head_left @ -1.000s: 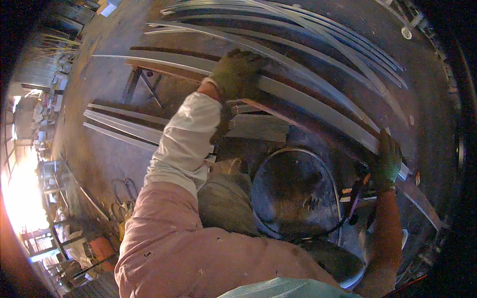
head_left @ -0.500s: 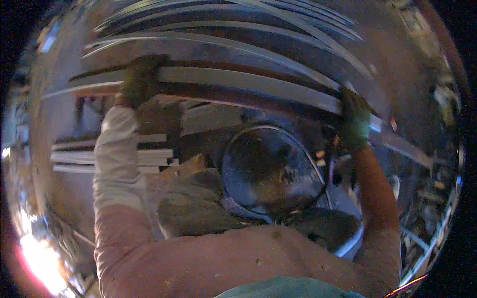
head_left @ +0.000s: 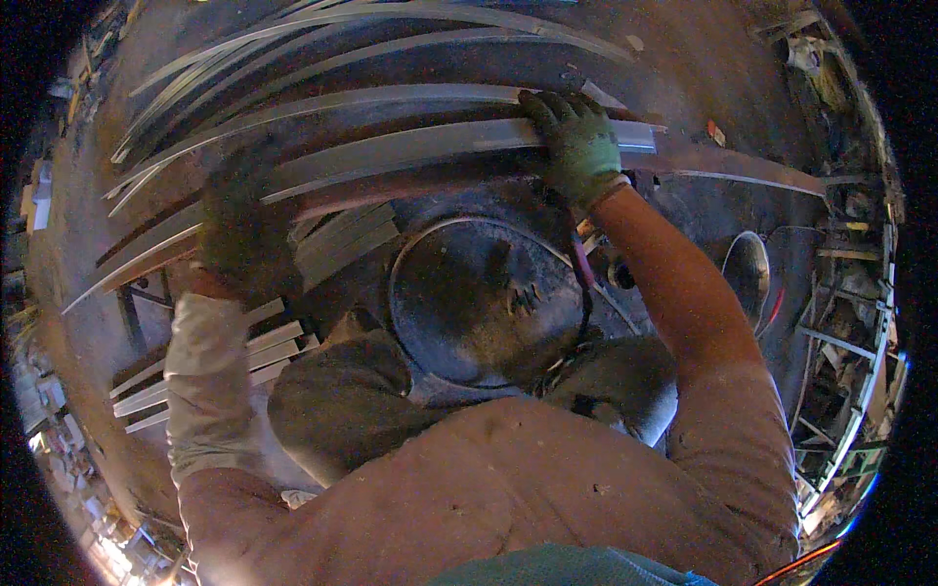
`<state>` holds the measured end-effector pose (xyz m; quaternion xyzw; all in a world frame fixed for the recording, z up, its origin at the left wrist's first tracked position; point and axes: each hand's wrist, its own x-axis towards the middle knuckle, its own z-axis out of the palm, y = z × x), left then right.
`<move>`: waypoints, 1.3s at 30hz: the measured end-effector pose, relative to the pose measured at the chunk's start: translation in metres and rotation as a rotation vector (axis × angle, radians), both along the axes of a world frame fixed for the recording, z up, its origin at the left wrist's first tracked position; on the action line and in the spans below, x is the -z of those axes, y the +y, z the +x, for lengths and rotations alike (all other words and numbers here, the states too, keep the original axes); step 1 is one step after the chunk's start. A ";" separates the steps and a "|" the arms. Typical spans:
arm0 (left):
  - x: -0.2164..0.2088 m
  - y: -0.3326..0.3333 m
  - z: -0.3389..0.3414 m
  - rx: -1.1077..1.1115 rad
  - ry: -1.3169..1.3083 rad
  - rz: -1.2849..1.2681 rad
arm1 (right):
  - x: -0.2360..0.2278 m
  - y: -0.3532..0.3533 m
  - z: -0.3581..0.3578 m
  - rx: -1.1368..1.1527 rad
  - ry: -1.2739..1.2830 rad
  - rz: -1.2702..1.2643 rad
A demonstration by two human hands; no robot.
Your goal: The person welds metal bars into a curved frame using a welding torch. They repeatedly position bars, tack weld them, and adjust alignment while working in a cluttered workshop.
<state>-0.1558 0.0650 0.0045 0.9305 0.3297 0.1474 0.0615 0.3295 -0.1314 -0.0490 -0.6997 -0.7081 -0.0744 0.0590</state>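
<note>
A long grey metal strip (head_left: 410, 146) lies crosswise on a rust-brown beam (head_left: 420, 188) in front of me. My right hand (head_left: 578, 146), in a grey-green glove, grips it near the right end, fingers curled over the far edge. My left hand (head_left: 244, 230), in a dark glove, is smeared by motion. It is over the left part of the beam, and its fingers cannot be made out. Whether it touches the strip is unclear. Another thin strip (head_left: 352, 101) runs just beyond my right fingertips.
Several long thin strips (head_left: 410, 14) lie spread on the floor ahead. Short metal bars (head_left: 278, 350) are stacked at left, and flat pieces (head_left: 342, 239) sit under the beam. A round dark pan-like disc (head_left: 459, 313) is between my knees. Metal framing (head_left: 850, 430) stands at right.
The view has turned, so the strips sit further left and higher on the right. My left hand has shifted nearer to me along the beam. The right hand stays near the strip's right end.
</note>
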 end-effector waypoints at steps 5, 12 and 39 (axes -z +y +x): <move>-0.041 -0.112 0.151 0.254 0.369 -0.155 | -0.021 0.003 -0.018 0.008 0.059 -0.020; -0.027 -0.147 0.214 0.161 0.467 -0.132 | 0.002 0.007 -0.013 0.036 -0.004 0.009; -0.025 -0.147 0.227 -0.066 0.494 -0.221 | -0.039 -0.022 -0.027 0.217 0.135 0.105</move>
